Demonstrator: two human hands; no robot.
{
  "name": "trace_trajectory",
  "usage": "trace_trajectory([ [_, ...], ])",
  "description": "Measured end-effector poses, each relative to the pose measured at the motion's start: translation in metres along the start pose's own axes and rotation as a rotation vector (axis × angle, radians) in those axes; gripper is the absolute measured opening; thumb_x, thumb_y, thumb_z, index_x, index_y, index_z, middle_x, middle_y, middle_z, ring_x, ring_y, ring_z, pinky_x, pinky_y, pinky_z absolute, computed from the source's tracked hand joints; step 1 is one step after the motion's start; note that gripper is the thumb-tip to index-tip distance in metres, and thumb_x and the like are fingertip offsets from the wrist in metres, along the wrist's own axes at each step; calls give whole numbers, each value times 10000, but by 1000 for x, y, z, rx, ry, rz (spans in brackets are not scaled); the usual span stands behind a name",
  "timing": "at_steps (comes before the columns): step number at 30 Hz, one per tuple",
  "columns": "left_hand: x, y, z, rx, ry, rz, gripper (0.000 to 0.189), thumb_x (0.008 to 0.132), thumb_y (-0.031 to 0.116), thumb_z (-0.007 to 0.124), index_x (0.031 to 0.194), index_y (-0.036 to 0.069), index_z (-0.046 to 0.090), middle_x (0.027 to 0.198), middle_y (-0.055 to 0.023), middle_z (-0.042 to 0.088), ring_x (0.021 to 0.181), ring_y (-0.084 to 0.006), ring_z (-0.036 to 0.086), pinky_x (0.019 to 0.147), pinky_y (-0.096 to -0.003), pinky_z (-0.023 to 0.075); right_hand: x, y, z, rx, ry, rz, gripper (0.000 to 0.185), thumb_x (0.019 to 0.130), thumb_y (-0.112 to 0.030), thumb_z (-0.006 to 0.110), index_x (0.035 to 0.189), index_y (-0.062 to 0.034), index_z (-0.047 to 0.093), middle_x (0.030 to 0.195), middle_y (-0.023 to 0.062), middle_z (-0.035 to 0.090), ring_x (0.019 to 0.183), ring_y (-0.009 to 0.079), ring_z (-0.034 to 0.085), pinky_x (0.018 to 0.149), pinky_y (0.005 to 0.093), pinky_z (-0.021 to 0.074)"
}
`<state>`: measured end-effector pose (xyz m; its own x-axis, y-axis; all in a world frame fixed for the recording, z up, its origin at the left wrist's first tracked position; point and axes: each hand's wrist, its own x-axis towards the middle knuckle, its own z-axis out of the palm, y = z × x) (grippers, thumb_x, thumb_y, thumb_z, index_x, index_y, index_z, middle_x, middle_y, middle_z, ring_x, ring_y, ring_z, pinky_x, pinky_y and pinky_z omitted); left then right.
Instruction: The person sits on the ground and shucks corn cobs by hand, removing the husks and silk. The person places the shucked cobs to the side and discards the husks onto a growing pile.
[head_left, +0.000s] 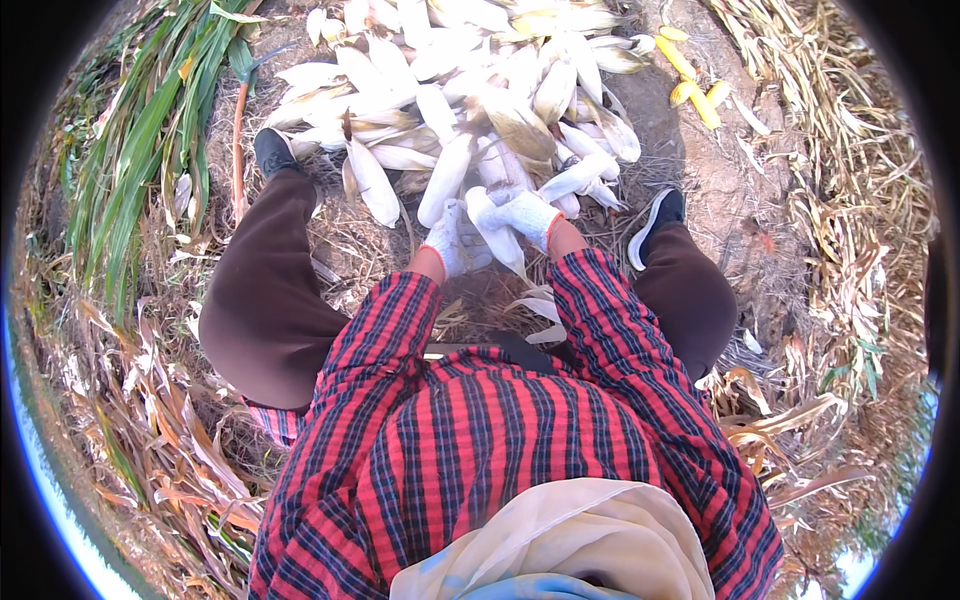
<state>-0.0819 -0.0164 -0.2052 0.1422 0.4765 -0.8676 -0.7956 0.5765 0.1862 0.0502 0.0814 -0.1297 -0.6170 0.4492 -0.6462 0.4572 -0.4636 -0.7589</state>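
Observation:
A white knit glove with an orange cuff covers my right hand (527, 215), whose fingers are closed around a corn ear in its pale husk (496, 234). The ear slants down toward me, its tapered end at the bottom. My left hand (457, 244), in a matching glove, is just left of that ear, thumb apart from the fingers and nothing seen in its grasp. Whether its fingertips touch the ear I cannot tell. Right beyond both hands lies a heap of husked-over corn ears (450, 97), bright in the sun; one ear (447, 180) lies just above my left hand.
Several bare yellow cobs (697, 90) lie on the soil right of the heap. Green corn stalks (150, 142) lie at left, dry stalks and leaves (847, 187) at right. My legs are spread either side, with dark shoes (275, 152) beside the heap.

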Motion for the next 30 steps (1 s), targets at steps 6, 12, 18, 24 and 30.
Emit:
trace_trajectory([
  [6, -1, -18, -13, -118, -254, -237, 637, 886, 585, 497, 1261, 72, 540, 1232, -145, 583, 1081, -330, 560, 976, -470, 417, -42, 4, 27, -516, -447, 16, 209, 688, -104, 681, 888, -48, 705, 803, 40, 673, 744, 135, 612, 709, 303, 487],
  [12, -18, -21, 14, 163, -161, -202, 366, 845, 111, 637, 1197, 41, 566, 960, -99, 662, 836, -203, 655, 723, -342, 556, -50, 35, 57, -1148, -647, -46, 347, 682, -196, 678, 1000, -57, 683, 973, 124, 678, 900, 276, 636, 821, 377, 487],
  [18, -45, 19, 39, 301, -572, 446, 670, 744, -9, 659, 1366, 36, 415, 1190, -79, 570, 1051, -183, 569, 888, -306, 478, -77, 6, 18, -1183, -403, 36, 666, 681, -453, 694, 1235, -98, 595, 1169, 143, 639, 1072, 285, 613, 913, 368, 478],
  [24, -49, 26, 33, 387, -560, 766, 813, 644, 23, 695, 1393, 30, 379, 1206, -87, 558, 1101, -196, 536, 944, -317, 433, -62, -16, -24, -682, 541, -158, 451, 790, -218, 640, 1215, -75, 598, 1101, 134, 655, 1012, 256, 625, 868, 355, 484],
  [30, -29, 16, 37, 821, -352, 748, 881, 629, 42, 748, 1409, 17, 340, 1252, -93, 524, 1126, -187, 515, 953, -299, 432, -37, -13, -30, 150, 538, -451, 346, 857, -172, 675, 1159, -9, 626, 1027, 35, 651, 896, 124, 605, 784, 249, 490],
])
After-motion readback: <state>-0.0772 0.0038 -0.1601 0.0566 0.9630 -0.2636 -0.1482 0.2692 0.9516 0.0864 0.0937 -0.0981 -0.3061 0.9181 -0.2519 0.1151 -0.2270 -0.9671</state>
